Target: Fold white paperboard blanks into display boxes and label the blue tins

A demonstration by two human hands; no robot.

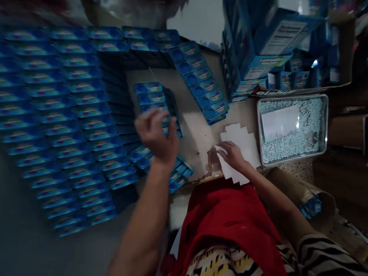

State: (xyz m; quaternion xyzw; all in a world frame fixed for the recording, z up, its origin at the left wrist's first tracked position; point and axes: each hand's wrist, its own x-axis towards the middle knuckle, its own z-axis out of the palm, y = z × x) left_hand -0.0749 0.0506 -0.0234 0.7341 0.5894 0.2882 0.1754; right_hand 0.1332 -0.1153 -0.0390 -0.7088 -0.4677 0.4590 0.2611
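My left hand [157, 134] hovers over a short row of small blue boxes [149, 88]. It is blurred, with fingers curled, thumb apart and nothing visible in it. White paper pieces with stepped edges [240, 142] lie at the table's front edge, against the red apron [230, 207]. My right hand [231, 154] rests at their left side, its fingers closed on a white paper piece. More blue boxes [181, 172] lie below and beside my left wrist.
Dense rows of blue boxes [71, 86] fill the left side. A slanted row [201, 82] stands ahead. At right are a metal tray [260, 132] of pale blue pellets with a white card [280, 122] on top, larger blue cartons [258, 65] and a cardboard box [304, 188].
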